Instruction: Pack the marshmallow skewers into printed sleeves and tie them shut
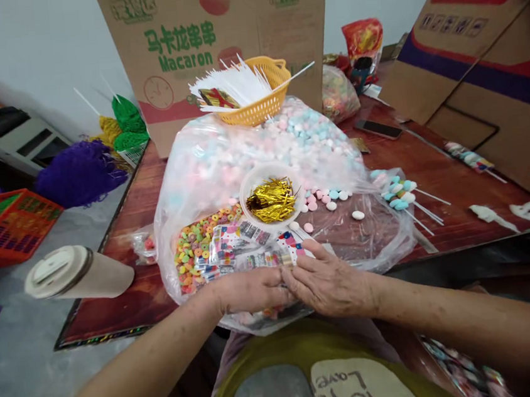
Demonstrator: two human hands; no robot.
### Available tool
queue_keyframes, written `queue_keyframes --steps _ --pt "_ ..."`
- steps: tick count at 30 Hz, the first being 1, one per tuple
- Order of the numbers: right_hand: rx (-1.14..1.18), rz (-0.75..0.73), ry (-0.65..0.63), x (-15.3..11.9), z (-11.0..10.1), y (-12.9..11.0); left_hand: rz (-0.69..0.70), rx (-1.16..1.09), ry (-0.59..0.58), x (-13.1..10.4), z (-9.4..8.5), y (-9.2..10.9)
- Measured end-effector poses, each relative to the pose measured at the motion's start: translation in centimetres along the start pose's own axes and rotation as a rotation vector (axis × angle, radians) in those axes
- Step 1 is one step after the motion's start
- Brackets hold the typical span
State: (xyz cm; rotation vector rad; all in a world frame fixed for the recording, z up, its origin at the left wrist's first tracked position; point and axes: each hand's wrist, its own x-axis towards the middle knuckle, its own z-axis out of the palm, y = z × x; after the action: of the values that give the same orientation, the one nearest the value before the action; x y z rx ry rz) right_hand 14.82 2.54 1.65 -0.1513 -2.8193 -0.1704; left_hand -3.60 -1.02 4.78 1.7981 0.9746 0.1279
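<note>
My left hand [258, 289] and my right hand [333, 280] meet at the near edge of the plastic bag, fingertips together in a pinch. What they pinch, if anything, is hidden behind the fingers. Just beyond them lie printed plastic wrappers [232, 246], white with red and blue marks. Under and left of the wrappers are colourful ring-shaped pieces [188, 257]. A round clear tub [246, 188] of gold twist ties [272, 201] stands behind the wrappers. Farther back, pink, blue and white candies [308, 131] fill the large clear bag [169, 189]; several lie loose right of the tub.
A yellow basket [256, 112] of white sticks [238, 84] sits on the candies before a cardboard box [179, 100]. Candy skewers [399, 190], a phone [378, 128] and another box [474, 69] are on the right. A lidded cup [83, 274] stands at the table's left edge.
</note>
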Motion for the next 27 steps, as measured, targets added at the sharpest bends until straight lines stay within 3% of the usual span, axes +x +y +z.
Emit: queue_keyframes --steps 2,5,6,8,10,12,14,18,20,23,27 --pt "0.240 0.209 -0.106 0.4 0.3 -0.1 -0.043 0.349 0.145 -0.2 0.1 0.2" --pt "0.898 0.560 -0.300 1.3 0.3 0.4 0.000 0.818 0.348 -0.8 0.7 -0.2" --pt "1.120 0.616 -0.373 1.7 0.1 1.0 0.056 0.888 0.394 -1.0 1.0 -0.5" --pt "1.389 0.587 -0.500 2.6 -0.3 3.0 0.119 0.886 0.516 -1.3 1.6 -1.4" --pt "1.264 0.547 -0.466 4.0 -0.4 5.7 0.079 0.704 0.703 -1.4 2.1 -2.5" --pt "0.788 0.644 -0.264 5.7 0.3 8.5 -0.002 0.387 0.894 -1.1 2.5 -3.4" --pt "0.413 0.719 -0.218 7.4 1.7 10.5 -0.074 0.017 1.022 -0.7 2.7 -4.3" --pt "0.298 0.733 -0.250 9.3 3.6 12.2 -0.167 -0.731 1.195 -0.4 2.4 -5.2" --pt "0.288 0.731 -0.244 9.1 3.2 12.6 -0.154 -0.972 1.217 -0.6 1.9 -5.2" --pt "0.305 0.722 -0.247 8.0 1.3 12.3 -0.102 -1.100 1.169 -0.5 1.2 -4.3" --pt "0.481 0.629 -0.132 6.6 -0.3 8.6 -0.005 -1.212 1.108 0.8 0.8 -2.9"
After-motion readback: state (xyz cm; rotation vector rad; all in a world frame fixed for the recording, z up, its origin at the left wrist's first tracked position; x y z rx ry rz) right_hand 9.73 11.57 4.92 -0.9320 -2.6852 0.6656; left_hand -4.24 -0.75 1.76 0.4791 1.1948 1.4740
